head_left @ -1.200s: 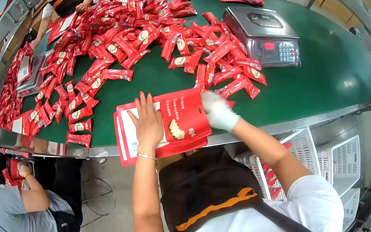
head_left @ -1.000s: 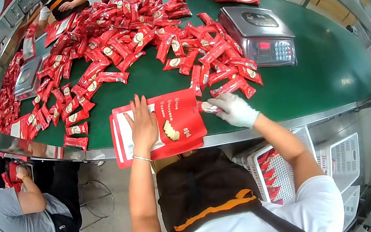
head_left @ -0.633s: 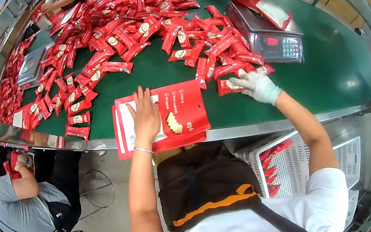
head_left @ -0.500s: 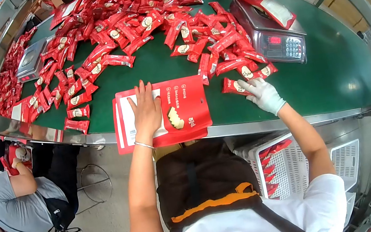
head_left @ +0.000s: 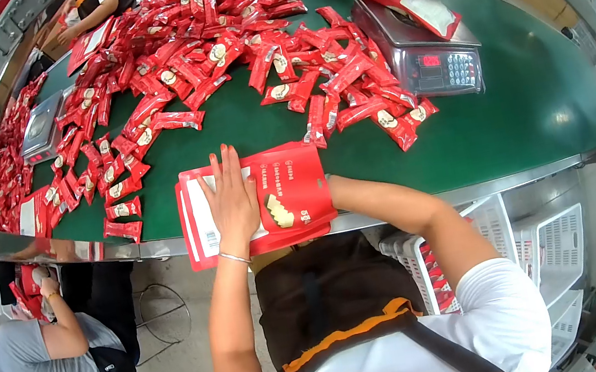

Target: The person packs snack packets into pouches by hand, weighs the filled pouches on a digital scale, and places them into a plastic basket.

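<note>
My left hand (head_left: 236, 206) lies flat with fingers stretched over a stack of red pouches (head_left: 290, 187) at the table's front edge. The top pouch has a white panel and a picture of pale food pieces. My right forearm (head_left: 397, 204) reaches in from the right, and the hand is inside the pouch's open right end. Its fingers are hidden, so what they hold does not show. Small red wrapped packets (head_left: 394, 129) lie just beyond, to the right of the pouches.
A large heap of red packets (head_left: 165, 66) covers the back of the green table (head_left: 534, 120). A digital scale (head_left: 423, 56) bears a filled pouch (head_left: 418, 5) near a co-worker's arm. Another scale (head_left: 41, 128) stands left. White crates (head_left: 552, 245) are below the table, right. A seated person (head_left: 44, 326) is at left.
My gloved right hand has moved left from the loose packets into the pouch. The left hand stays flat on the pouches. The view has shifted slightly.
</note>
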The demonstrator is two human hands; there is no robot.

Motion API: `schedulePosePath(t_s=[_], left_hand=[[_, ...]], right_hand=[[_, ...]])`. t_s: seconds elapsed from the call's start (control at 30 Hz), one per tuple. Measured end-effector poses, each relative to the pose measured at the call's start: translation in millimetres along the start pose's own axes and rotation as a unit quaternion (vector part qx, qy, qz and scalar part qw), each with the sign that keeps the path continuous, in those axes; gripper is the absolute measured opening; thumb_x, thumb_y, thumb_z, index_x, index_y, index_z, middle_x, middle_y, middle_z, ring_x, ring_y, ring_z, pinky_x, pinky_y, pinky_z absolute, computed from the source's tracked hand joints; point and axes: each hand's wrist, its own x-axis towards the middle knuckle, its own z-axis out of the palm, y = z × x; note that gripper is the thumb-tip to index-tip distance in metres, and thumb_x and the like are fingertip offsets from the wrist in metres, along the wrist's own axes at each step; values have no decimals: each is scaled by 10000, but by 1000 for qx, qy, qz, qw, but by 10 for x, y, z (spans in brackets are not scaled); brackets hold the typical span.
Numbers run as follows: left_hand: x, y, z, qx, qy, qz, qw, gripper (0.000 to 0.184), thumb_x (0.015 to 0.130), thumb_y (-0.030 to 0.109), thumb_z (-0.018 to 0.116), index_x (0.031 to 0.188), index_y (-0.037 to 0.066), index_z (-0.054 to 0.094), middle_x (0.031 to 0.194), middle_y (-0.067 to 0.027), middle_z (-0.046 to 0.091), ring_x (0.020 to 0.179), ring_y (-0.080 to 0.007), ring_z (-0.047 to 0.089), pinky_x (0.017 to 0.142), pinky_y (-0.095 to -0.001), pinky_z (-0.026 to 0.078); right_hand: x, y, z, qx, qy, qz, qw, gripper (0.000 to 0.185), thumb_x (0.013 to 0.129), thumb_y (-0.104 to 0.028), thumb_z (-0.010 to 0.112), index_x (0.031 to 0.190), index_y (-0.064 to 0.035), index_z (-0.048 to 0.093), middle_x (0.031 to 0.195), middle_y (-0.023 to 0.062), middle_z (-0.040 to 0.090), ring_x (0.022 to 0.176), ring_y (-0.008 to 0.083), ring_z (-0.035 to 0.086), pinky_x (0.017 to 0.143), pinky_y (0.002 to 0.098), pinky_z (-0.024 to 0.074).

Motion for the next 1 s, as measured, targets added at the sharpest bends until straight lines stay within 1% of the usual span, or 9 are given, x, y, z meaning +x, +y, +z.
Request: schedulePosePath(t_s=[0.1, 0.17, 0.2, 0.33, 0.4, 0.5, 0.6, 0.77, 1.0], left_hand=[[-10, -53, 24, -32, -31, -8, 999, 600, 1025, 280, 393, 1542, 15, 242, 1576, -150, 336, 1488, -343, 234, 1207, -562, 44], [35, -77, 54, -21, -58, -1, 998, 582, 1034, 300, 371, 1542, 38, 264, 1552, -145, 385, 1480, -347, 256, 1206, -563, 49], [70, -88, 48, -23, -51, -6, 998, 582, 1034, 300, 371, 1542, 38, 264, 1552, -145, 385, 1480, -347, 256, 1206, -563, 49], [14, -92, 69, 15, -92, -9, 996, 559, 1047, 353, 305, 1533, 78, 322, 1562, -125, 376, 1484, -341, 249, 1208, -557, 46], [41, -101, 54, 23, -97, -11, 995, 559, 1047, 362, 296, 1529, 80, 337, 1567, -116, 370, 1489, -332, 241, 1208, -557, 34], [48, -82, 40, 15, -103, -22, 994, 556, 1047, 370, 294, 1524, 89, 354, 1571, -106, 367, 1493, -323, 232, 1209, -554, 22], [55, -74, 41, 16, -104, -30, 994, 552, 1045, 368, 301, 1524, 101, 359, 1577, -100, 358, 1495, -316, 227, 1209, -555, 18], [68, -50, 43, 21, -118, -34, 992, 554, 1043, 369, 306, 1526, 101, 356, 1586, -96, 342, 1496, -310, 224, 1212, -547, 29], [78, -111, 73, 4, -105, -30, 994, 550, 1043, 357, 305, 1521, 90, 360, 1575, -103, 360, 1489, -316, 243, 1213, -541, 63]], right_hand=[[84, -372, -447, 198, -117, 118, 966, 389, 870, -294, 639, 1207, -101, 626, 1233, 117, 649, 1124, 301, 614, 979, 403, 469], [16, -524, -909, -75, -70, 118, 988, 312, 838, -258, 652, 1116, -118, 664, 1161, 133, 668, 1066, 337, 625, 927, 435, 491], [190, -744, -1287, -157, -134, 269, 941, 243, 816, -172, 629, 1049, -126, 678, 1077, 140, 681, 996, 336, 643, 857, 448, 512], [-253, -169, -1594, -382, 20, 177, 907, 495, 716, -36, 628, 1201, -128, 584, 1317, 127, 519, 1230, 350, 490, 1017, 479, 416], [-219, -300, -1750, -305, -85, 306, 898, 409, 728, -57, 648, 1130, -115, 603, 1362, 120, 505, 1301, 351, 454, 1059, 460, 400], [-573, -454, -1799, -186, -75, 204, 958, 365, 706, 4, 614, 1057, -96, 602, 1350, 111, 512, 1305, 347, 446, 1077, 429, 405], [-830, -734, -1897, -85, -87, 283, 951, 283, 718, -1, 586, 992, -70, 591, 1345, 127, 522, 1232, 366, 523, 1057, 434, 433], [-558, -842, -1541, -275, 93, 419, 860, 626, 782, -372, 786, 1288, -125, 511, 1293, 186, 526, 1139, 413, 561, 955, 442, 482], [-218, -758, -1424, -204, 195, 384, 879, 574, 859, -113, 589, 1416, -141, 453, 1266, 187, 549, 1083, 388, 596, 892, 464, 515]])
